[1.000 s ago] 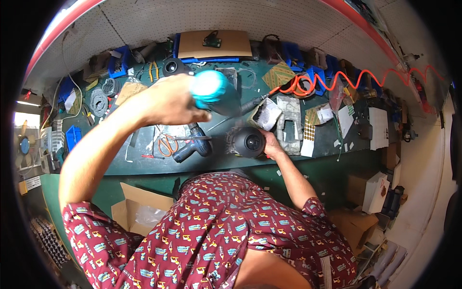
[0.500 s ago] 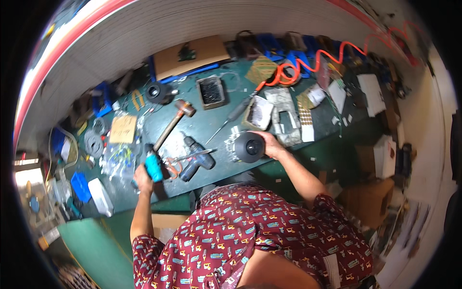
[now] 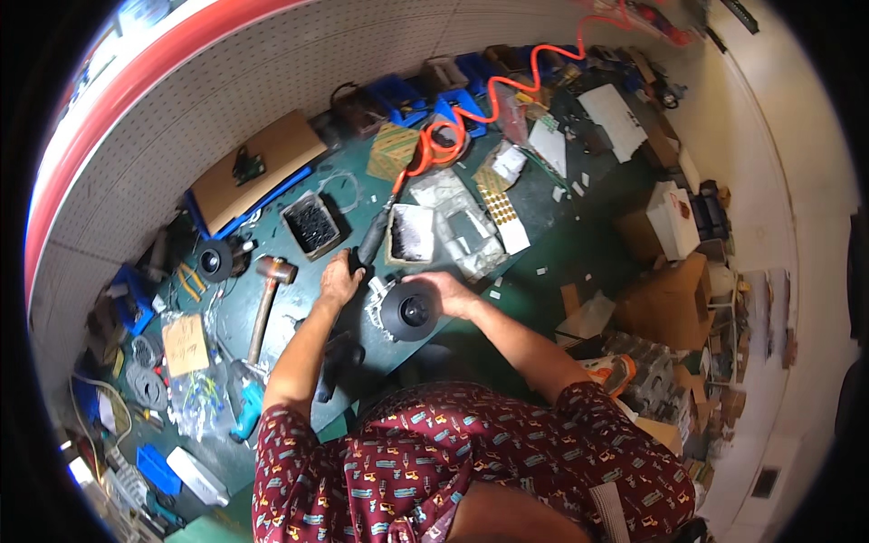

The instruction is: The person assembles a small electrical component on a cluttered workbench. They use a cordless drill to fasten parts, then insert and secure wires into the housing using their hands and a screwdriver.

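My right hand is closed on the side of a round black motor-like part, which has a dark hub and a pale metal housing. It is held just over the table's near edge. My left hand reaches forward, its fingers bent round the lower end of a black air screwdriver. That hand hides the tool's shaft. A teal power screwdriver lies by my left forearm, close to a wooden-handled hammer. A dark power drill is partly covered by the same forearm.
An orange coiled hose runs from the air screwdriver to the back right. Two small boxes, one of black screws and one white-lined, stand ahead of my hands. Left lies a plastic bag; blue bins line the back.
My left hand has let go of the teal power screwdriver and moved right to the air screwdriver. The view has turned right; my right hand still holds the round black part.
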`<state>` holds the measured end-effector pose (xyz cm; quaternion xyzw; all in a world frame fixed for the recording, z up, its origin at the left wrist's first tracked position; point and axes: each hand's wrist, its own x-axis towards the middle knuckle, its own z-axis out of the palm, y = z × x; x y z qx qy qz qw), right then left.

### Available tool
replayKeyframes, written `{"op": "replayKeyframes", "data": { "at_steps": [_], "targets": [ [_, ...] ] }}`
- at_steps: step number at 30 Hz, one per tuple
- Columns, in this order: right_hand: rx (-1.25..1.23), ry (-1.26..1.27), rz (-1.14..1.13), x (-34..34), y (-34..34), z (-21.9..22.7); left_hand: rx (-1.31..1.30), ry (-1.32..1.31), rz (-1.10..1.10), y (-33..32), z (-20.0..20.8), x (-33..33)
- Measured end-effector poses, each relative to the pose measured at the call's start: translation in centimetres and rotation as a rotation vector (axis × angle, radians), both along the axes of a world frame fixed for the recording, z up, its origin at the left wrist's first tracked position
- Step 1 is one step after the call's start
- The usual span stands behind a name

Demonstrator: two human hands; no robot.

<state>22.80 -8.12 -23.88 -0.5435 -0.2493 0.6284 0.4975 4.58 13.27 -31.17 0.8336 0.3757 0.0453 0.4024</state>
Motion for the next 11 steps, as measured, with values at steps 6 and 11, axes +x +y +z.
{"op": "replayKeyframes", "data": {
  "at_steps": [6,11],
  "targets": [
    [0.007,0.146,-0.051,-0.3,-0.7,-1.1,-0.017,0.361,-0.066,-0.1,-2.0,7.9],
    [-0.007,-0.202,0.068,-0.6,0.1,0.4,0.045,0.287,-0.021,1.7,0.3,8.1]
  ]
}}
